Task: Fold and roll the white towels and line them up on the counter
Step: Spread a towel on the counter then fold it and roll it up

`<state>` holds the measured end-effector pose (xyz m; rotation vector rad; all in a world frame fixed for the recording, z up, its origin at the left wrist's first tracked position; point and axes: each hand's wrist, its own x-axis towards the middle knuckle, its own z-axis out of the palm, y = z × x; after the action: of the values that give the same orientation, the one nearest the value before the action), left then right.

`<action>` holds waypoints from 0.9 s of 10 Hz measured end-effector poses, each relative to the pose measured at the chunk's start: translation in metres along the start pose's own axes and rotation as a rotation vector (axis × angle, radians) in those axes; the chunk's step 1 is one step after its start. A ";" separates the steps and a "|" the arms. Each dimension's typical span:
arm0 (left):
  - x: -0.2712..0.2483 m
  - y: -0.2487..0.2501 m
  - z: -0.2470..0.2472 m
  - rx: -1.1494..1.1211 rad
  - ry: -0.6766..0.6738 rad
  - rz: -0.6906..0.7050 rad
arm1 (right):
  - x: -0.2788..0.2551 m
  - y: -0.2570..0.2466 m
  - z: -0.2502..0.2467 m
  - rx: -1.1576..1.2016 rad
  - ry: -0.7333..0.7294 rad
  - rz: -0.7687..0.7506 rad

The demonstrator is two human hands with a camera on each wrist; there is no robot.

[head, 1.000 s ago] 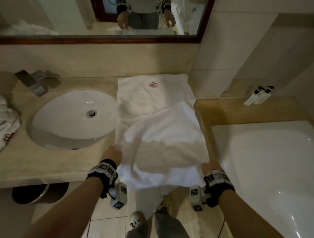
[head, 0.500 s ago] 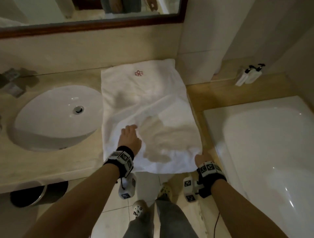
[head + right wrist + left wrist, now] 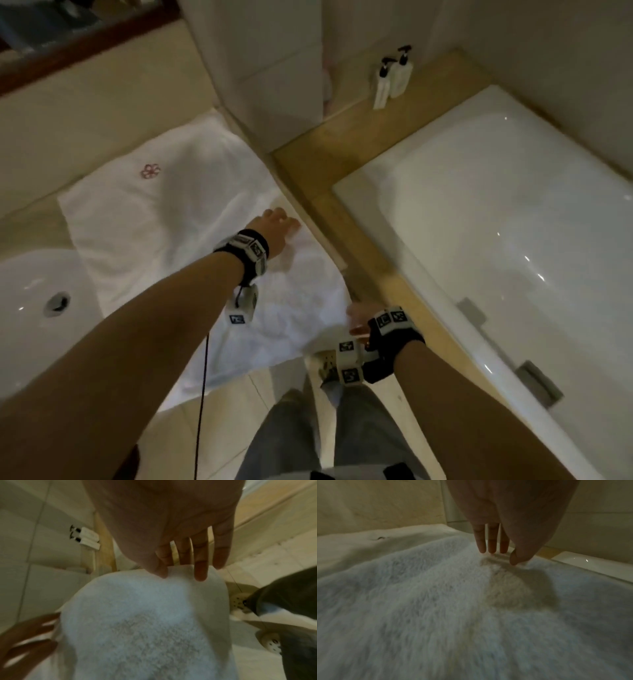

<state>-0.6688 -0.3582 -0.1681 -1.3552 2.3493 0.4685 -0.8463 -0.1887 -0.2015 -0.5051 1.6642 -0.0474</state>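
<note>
Since the earlier frame the left hand (image 3: 274, 228) had slid across the white towel (image 3: 164, 222) from its near-left part to its right edge, fingers (image 3: 481, 543) straight and flat, tips touching the pile, gripping nothing. The right hand (image 3: 358, 317) stayed at the towel's near-right corner on the counter (image 3: 30, 222). Only the right wrist view showed its thumb and fingers (image 3: 200, 566) pinching that corner, with two pump bottles (image 3: 89, 539) beyond.
</note>
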 end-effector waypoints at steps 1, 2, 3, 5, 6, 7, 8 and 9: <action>0.014 -0.006 -0.004 0.032 0.009 0.024 | 0.022 0.019 0.003 0.148 0.021 0.021; 0.022 -0.016 -0.008 0.123 0.018 0.051 | 0.016 0.020 0.012 0.236 -0.026 0.048; 0.032 -0.028 -0.006 0.207 0.044 0.091 | 0.019 0.038 0.025 0.112 0.054 0.069; 0.053 -0.041 -0.014 0.210 0.088 0.180 | -0.009 0.048 0.049 0.443 0.173 0.140; 0.054 -0.043 -0.022 0.315 0.063 0.261 | -0.018 0.047 0.056 0.522 0.319 0.114; 0.048 -0.048 -0.033 0.409 0.053 0.304 | -0.035 0.044 0.065 0.536 0.328 0.071; 0.029 -0.061 -0.044 0.391 0.140 0.306 | -0.051 0.039 0.078 0.446 0.236 -0.001; -0.001 -0.086 -0.057 0.311 0.136 0.270 | -0.062 0.025 0.094 0.323 0.104 -0.058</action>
<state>-0.6025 -0.4249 -0.1260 -0.9614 2.5972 0.0763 -0.7597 -0.1203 -0.1675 -0.3086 1.7018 -0.3845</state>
